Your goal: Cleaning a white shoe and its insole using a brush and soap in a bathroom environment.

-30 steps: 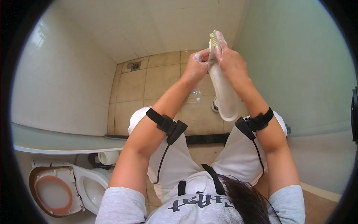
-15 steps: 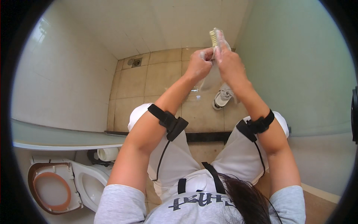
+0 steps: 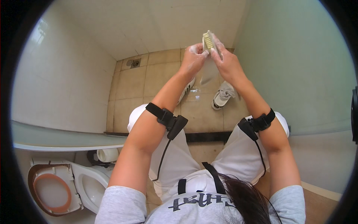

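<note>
Soapy foam coats both my hands, held close together over the tiled floor. My right hand [image 3: 227, 61] is closed round a scrub brush [image 3: 208, 42] with pale yellow bristles, which point toward the left hand. My left hand [image 3: 192, 59] pinches a flat, pale, insole-like piece [image 3: 210, 71], whose lower end hangs below the hands. Its upper part is partly hidden by the fingers and brush. Below on the floor lies a white sneaker with dark stripes [image 3: 187, 89], partly behind my left forearm. Another pale shoe [image 3: 223, 96] stands to the right, with greyish fabric at its far end.
A floor drain [image 3: 135, 63] sits in the far left corner. Frosted panels [image 3: 298, 74] rise on the right. A dark threshold [image 3: 203, 136] crosses the floor before my knees. At lower left are a toilet [image 3: 91, 186] with its lid raised and a white roll [image 3: 108, 154].
Both hands have shifted slightly left with the brush, whose bristles now show more fully. More of the striped sneaker and the hanging flat piece has come into sight.
</note>
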Demonstrator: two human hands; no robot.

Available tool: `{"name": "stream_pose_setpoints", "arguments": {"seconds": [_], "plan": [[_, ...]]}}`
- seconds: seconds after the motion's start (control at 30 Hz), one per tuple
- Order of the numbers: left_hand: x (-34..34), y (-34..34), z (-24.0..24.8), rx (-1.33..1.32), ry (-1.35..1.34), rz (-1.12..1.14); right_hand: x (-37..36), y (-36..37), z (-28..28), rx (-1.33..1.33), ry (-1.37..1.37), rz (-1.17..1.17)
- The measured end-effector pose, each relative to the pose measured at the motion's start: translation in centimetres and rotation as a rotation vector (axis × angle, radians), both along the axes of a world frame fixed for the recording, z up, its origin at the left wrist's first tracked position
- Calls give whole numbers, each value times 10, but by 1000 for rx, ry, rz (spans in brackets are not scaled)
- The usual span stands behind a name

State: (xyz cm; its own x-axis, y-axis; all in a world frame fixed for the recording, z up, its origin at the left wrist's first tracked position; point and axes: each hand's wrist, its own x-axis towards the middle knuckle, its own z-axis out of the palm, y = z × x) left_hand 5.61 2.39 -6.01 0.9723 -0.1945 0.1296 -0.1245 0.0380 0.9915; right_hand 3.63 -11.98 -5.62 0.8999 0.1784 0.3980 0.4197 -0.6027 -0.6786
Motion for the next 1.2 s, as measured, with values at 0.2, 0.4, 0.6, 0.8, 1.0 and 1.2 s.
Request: {"name": "stream_pose_setpoints", "arguments": {"seconds": [0.2,0.4,0.6,0.8,1.0,1.2], "plan": [[8,17,-15,-32,-55,79,-36,26,20,-128,296,-11],[-3,-6,-20,195,-291,11,10,-5,-6,0,-46,-168],[0,2,-13,148,-506,175,2,19,4,178,-288,-92],[-31,-7,27,185,-537,221,-11,18,32,259,-416,-48],[-29,-7,19,-10,-610,168,-25,21,38,266,-383,43],[-30,-3,24,71,-558,143,-18,17,35,243,-369,86]]}}
